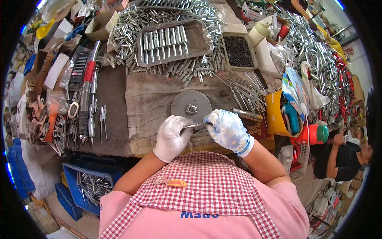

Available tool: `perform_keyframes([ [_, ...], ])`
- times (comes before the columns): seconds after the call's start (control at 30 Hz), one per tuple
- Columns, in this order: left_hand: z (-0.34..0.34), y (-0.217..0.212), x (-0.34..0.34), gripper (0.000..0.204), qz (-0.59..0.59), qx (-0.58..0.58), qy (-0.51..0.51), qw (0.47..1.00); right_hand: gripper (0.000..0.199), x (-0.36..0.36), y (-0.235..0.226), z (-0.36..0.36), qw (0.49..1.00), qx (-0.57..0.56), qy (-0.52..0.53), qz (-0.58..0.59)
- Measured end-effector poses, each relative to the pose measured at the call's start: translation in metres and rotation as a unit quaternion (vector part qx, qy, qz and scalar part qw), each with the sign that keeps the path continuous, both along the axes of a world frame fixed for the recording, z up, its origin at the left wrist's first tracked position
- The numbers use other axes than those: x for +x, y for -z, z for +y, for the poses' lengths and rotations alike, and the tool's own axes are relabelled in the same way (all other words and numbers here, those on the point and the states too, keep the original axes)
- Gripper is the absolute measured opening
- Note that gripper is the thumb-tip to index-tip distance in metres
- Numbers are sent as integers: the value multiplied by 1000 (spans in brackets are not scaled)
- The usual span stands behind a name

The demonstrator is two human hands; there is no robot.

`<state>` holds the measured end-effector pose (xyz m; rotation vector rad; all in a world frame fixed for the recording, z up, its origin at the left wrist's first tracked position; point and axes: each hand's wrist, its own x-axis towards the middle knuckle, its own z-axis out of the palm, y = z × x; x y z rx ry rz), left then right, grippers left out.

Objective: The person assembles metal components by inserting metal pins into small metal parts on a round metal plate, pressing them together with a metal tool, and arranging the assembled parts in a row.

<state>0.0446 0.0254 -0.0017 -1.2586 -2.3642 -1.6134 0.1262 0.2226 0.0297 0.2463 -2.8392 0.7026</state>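
Note:
My left hand point(174, 137), in a white glove, is closed in a pinch on a small slim metal part point(195, 125). Close beside it, my right hand point(230, 131) wears a white and blue glove, its fingers pinched together at the other end of that part. The part lies level between the two hands; its exact kind is too small to tell. Just beyond my fingers sits a grey round disc point(178, 104) with a little heap of shiny bits point(191, 109) at its centre. A metal cylinder point(247, 115) lies to the right of my right hand.
A tray point(199, 51) holding a row of metal pieces rests on a big heap of similar parts. A tin point(238, 49) of small dark pieces, thin rods point(246, 93) and a yellow container point(276, 113) stand right. Tools point(85, 89) lie left. Another person point(342, 157) is at far right.

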Motion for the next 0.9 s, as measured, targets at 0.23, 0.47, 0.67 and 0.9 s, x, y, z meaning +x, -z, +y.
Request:
perform_keyframes([
  [0.23, 1, 18, 2, 18, 16, -32, -77, 996, 65, 43, 13, 63, 984, -5, 173, 46],
  [0.47, 5, 26, 3, 13, 76, -102, -143, 982, 71, 75, 31, 82, 932, 261, 200, -152],
  [0.67, 7, 31, 0, 11, 66, -122, -157, 978, 66, 50, 0, 29, 981, -55, 131, 135],
  [0.9, 4, 32, 2, 12, 57, -114, -149, 981, 67, 35, 19, -11, 983, -174, 55, 25],
])
